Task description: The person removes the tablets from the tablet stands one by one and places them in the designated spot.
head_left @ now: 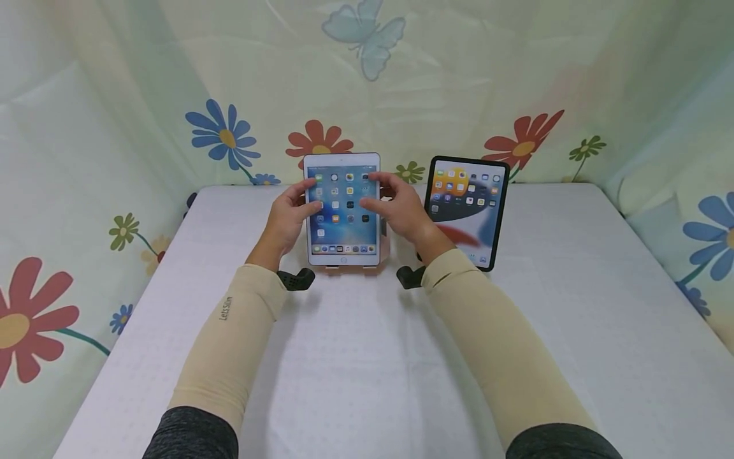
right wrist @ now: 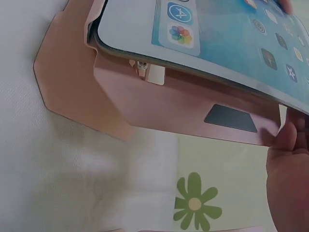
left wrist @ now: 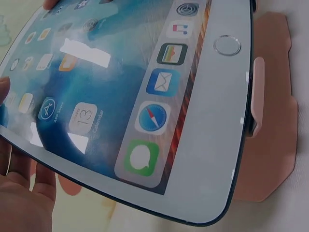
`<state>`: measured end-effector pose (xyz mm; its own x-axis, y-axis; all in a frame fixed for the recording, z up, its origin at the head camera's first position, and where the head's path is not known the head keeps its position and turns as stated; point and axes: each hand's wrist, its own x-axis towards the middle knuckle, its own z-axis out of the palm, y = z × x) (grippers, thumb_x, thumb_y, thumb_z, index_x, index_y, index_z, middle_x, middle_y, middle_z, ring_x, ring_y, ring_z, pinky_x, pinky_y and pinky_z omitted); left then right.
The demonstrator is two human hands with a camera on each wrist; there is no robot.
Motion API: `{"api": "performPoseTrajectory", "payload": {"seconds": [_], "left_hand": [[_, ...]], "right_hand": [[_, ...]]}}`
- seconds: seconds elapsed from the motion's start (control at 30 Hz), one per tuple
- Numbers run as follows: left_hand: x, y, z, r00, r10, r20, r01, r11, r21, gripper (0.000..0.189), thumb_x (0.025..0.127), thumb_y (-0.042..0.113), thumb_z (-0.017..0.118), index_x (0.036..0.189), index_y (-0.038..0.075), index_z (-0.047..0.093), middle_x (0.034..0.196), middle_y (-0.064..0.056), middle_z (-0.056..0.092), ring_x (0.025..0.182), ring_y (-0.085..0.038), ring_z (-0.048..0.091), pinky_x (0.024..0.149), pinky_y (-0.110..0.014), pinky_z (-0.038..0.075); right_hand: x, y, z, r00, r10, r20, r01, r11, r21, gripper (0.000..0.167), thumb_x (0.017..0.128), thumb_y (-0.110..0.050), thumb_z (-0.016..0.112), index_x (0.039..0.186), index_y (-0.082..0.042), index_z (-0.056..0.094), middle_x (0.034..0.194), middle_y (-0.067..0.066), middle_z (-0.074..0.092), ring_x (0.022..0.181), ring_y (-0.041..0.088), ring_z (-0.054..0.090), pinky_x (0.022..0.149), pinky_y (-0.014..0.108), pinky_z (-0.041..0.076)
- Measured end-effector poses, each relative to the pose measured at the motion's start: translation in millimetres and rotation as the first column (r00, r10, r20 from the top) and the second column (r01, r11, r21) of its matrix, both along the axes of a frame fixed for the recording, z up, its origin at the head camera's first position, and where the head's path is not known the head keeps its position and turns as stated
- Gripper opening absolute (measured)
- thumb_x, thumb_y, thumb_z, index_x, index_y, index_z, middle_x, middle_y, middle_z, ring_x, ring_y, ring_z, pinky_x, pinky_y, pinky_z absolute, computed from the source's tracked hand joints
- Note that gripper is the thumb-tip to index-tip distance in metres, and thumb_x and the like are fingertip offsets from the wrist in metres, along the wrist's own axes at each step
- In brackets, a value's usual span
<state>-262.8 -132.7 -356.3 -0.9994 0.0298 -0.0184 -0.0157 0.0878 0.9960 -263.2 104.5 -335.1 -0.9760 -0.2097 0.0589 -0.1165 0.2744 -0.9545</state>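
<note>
A white-framed tablet (head_left: 343, 220) with a lit home screen leans upright on a pink metal tablet stand (right wrist: 164, 104), its lower edge in the stand's lip. My left hand (head_left: 283, 220) grips its left edge, thumb over the screen; in the left wrist view other fingers (left wrist: 44, 186) lie behind it. On the opposite edge my right hand (head_left: 406, 213) holds the tablet, thumb on the front and other fingers reaching behind, close to the stand's upper end. Most of the stand is hidden behind the tablet in the head view.
To the right, a larger black-framed tablet (head_left: 482, 217) stands tilted back, its lower left partly covered by my right wrist. Both rest on a white-covered table (head_left: 355, 357). A flowered curtain (head_left: 447, 95) hangs behind and at the sides.
</note>
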Motion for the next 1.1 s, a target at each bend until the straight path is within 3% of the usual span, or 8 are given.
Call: {"api": "performPoseTrajectory", "payload": {"seconds": [0.23, 0.5, 1.1], "left_hand": [[1.3, -3.9, 1.7, 1.000, -0.019, -0.017, 0.019, 1.000, -0.013, 0.054, 0.105, 0.009, 0.064, 0.156, 0.015, 0.049, 0.154, -0.011, 0.048, 0.135, -0.029, 0.051, 0.117, -0.042, 0.043], [2.6, -11.3, 8.9, 0.998, -0.060, -0.023, 0.059, 0.997, -0.043, 0.059, 0.104, 0.007, 0.063, 0.159, 0.015, 0.043, 0.153, -0.013, 0.046, 0.134, -0.029, 0.048, 0.117, -0.043, 0.043], [24.1, -29.8, 22.7, 0.997, -0.074, -0.012, 0.070, 0.983, -0.171, 0.060, 0.102, 0.004, 0.066, 0.158, 0.015, 0.047, 0.153, -0.013, 0.044, 0.134, -0.031, 0.047, 0.112, -0.044, 0.047]], "right_hand": [[3.0, 1.1, 2.8, 1.000, 0.021, 0.005, -0.021, 1.000, -0.021, 0.061, 0.100, -0.019, 0.071, 0.155, -0.012, 0.046, 0.148, 0.013, 0.049, 0.128, 0.030, 0.053, 0.110, 0.045, 0.051], [4.4, 2.5, 9.8, 0.999, 0.050, 0.021, -0.050, 0.999, -0.013, 0.063, 0.101, -0.016, 0.071, 0.158, -0.021, 0.046, 0.157, 0.009, 0.043, 0.129, 0.030, 0.056, 0.103, 0.049, 0.055], [15.3, 2.6, 16.0, 0.996, 0.087, -0.003, -0.087, 0.996, -0.006, 0.061, 0.100, -0.008, 0.067, 0.157, -0.017, 0.048, 0.148, 0.010, 0.049, 0.119, 0.030, 0.060, 0.098, 0.042, 0.058]]}}
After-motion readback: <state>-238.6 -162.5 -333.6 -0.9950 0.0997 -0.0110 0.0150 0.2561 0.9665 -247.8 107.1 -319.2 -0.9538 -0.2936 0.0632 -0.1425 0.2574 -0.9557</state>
